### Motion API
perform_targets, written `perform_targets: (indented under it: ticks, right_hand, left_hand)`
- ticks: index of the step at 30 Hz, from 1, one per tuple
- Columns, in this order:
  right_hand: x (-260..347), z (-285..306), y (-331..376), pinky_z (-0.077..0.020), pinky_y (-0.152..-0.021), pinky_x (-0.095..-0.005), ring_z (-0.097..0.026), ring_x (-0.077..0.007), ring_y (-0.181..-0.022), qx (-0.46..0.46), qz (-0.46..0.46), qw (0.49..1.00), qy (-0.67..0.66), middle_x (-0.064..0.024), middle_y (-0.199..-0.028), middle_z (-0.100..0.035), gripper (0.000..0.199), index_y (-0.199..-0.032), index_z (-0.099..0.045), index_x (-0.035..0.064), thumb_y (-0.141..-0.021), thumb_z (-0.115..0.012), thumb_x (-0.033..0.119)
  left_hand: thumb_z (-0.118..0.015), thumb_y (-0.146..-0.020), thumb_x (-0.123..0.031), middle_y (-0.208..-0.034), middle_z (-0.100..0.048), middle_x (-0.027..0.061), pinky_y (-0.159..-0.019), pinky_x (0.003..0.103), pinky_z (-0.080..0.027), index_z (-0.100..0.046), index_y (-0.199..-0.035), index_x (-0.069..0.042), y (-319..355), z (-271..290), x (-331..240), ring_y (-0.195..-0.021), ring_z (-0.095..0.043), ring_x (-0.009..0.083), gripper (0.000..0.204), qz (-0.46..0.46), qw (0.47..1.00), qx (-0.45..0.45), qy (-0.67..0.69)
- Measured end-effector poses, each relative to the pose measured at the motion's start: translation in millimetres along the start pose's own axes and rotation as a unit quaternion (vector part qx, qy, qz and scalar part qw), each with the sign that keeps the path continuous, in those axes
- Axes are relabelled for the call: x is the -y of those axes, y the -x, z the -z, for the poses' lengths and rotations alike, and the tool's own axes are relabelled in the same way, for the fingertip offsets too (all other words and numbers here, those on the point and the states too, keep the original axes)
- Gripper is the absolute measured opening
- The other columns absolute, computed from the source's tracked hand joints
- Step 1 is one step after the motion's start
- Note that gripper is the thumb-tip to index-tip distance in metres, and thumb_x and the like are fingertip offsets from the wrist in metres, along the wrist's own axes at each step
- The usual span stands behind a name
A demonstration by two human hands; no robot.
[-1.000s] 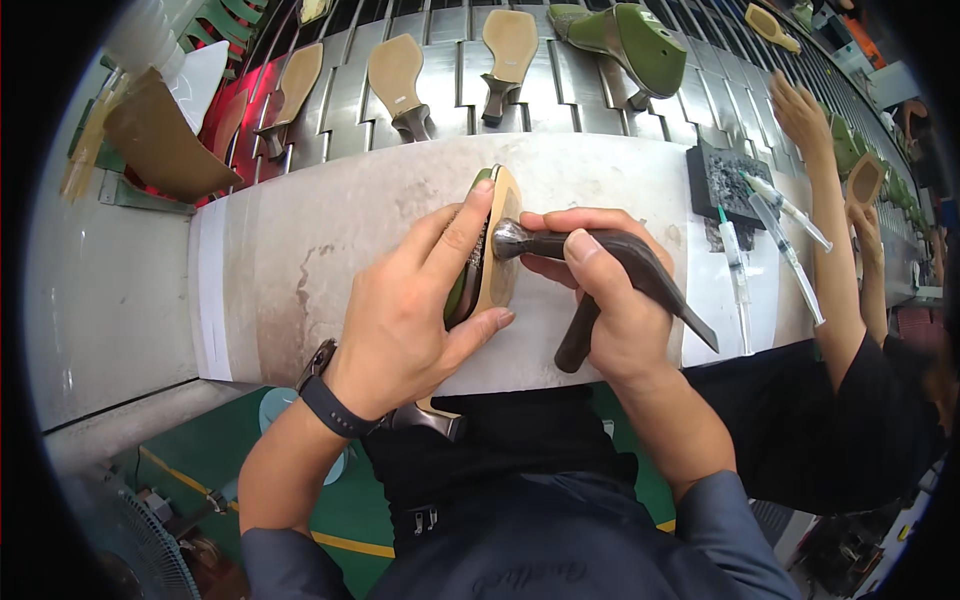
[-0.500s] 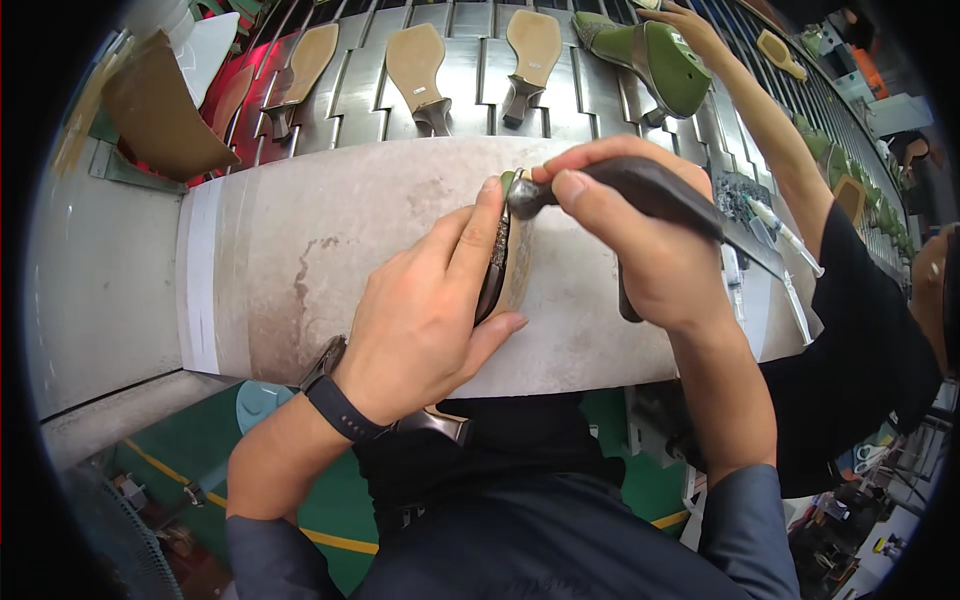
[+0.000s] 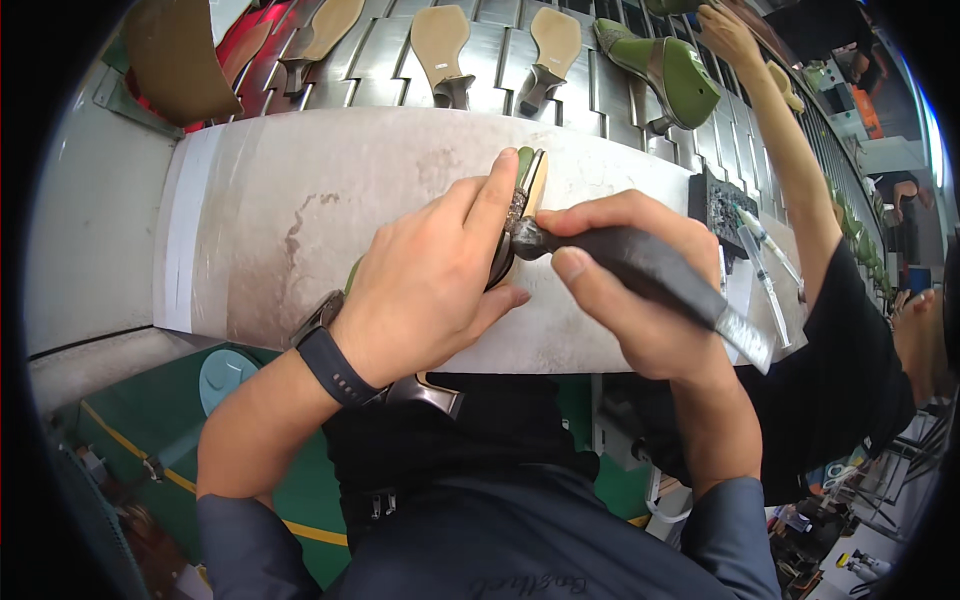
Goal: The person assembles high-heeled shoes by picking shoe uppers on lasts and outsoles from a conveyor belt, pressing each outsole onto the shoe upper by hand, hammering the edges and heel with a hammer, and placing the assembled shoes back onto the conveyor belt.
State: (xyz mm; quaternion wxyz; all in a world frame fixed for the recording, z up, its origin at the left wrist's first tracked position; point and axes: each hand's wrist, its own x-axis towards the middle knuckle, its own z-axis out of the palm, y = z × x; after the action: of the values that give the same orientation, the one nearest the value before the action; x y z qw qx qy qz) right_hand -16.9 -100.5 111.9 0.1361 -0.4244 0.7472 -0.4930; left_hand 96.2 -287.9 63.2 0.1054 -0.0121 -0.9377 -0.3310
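My left hand (image 3: 425,260), with a dark watch at its wrist, holds a green heeled shoe (image 3: 524,165) on its side on the pale padded bench top. The tan sole (image 3: 540,180) faces right; much of the shoe is hidden under my palm. A brown metallic heel (image 3: 430,395) juts out below the wrist at the bench's near edge. My right hand (image 3: 650,285) is wrapped round a dark metal hammer (image 3: 640,262), gripping its head. Its rounded end meets the sole's edge beside my left fingers, and the flat end points lower right.
Behind the bench top (image 3: 270,220), a slatted metal conveyor (image 3: 380,75) carries several tan soles with heels and a green heeled shoe (image 3: 660,75). At the right lie a black block (image 3: 715,200) and syringes (image 3: 765,275). A co-worker's arm (image 3: 790,140) reaches in there. A brown curved sheet (image 3: 180,60) stands far left.
The hammer's rounded end has moved from near the shoe's far tip toward me along the sole edge. My left hand keeps its hold. The whole view has shifted slightly.
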Motion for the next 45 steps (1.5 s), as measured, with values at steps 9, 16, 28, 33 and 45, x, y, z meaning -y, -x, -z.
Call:
perform_targets:
  ticks: [9, 16, 28, 33, 45]
  right_hand:
    - [1, -30, 26, -0.0628, -0.079, -0.0374, -0.077, -0.0317, -0.09, -0.062, 0.154, 0.978, 0.129, -0.017, -0.1, -0.077, 0.028, -0.102, -0.073, -0.0006, -0.076, -0.084, 0.001]
    - [9, -63, 43, -0.0624, -0.089, -0.0395, -0.077, -0.0342, -0.096, -0.079, 0.198, 0.96, 0.18, -0.0222, -0.104, -0.076, 0.032, -0.105, -0.071, -0.0031, -0.075, -0.081, -0.002]
    - [23, -101, 69, -0.0597, -0.083, -0.034, -0.077, -0.0282, -0.096, -0.091, 0.009, 0.996, 0.017, -0.0179, -0.104, -0.077, 0.026, -0.11, -0.071, -0.0019, -0.085, -0.08, 0.001]
    - [29, -112, 70, -0.0588, -0.087, -0.0333, -0.077, -0.0225, -0.099, -0.079, -0.033, 0.995, -0.054, -0.017, -0.107, -0.078, 0.022, -0.11, -0.071, -0.0026, -0.089, -0.076, 0.0]
    - [18, -106, 58, -0.0604, -0.086, -0.0365, -0.076, -0.0275, -0.096, -0.059, 0.034, 0.994, -0.087, -0.0161, -0.107, -0.078, 0.025, -0.107, -0.073, 0.0005, -0.083, -0.079, 0.0]
  left_hand:
    - [-0.086, -0.078, -0.018, -0.13, -0.061, 0.0254, -0.091, 0.048, -0.056, -0.028, -0.164, 0.002, 3, 3, 3, -0.112, -0.065, 0.0458, 0.105, -0.006, 1.0, 0.001, 0.014]
    - [-0.082, -0.08, -0.014, -0.136, -0.059, 0.0287, -0.1, 0.044, -0.053, -0.024, -0.165, 0.004, 7, 17, 20, -0.12, -0.063, 0.0466, 0.104, -0.041, 0.994, 0.058, 0.081]
    - [-0.066, -0.102, -0.024, -0.121, -0.071, 0.0269, -0.094, 0.043, -0.054, -0.06, -0.141, 0.005, 30, 19, 34, -0.109, -0.07, 0.0414, 0.049, 0.011, 0.985, -0.022, 0.171]
    - [-0.067, -0.099, -0.029, -0.101, -0.073, 0.0219, -0.08, 0.051, -0.055, -0.066, -0.129, 0.001, 33, 9, 41, -0.095, -0.069, 0.0436, 0.043, -0.015, 0.983, -0.086, 0.161]
    - [-0.067, -0.102, -0.03, -0.111, -0.072, 0.0252, -0.09, 0.046, -0.054, -0.062, -0.135, 0.006, 26, 19, 38, -0.102, -0.069, 0.0444, 0.049, 0.002, 0.99, -0.048, 0.131]
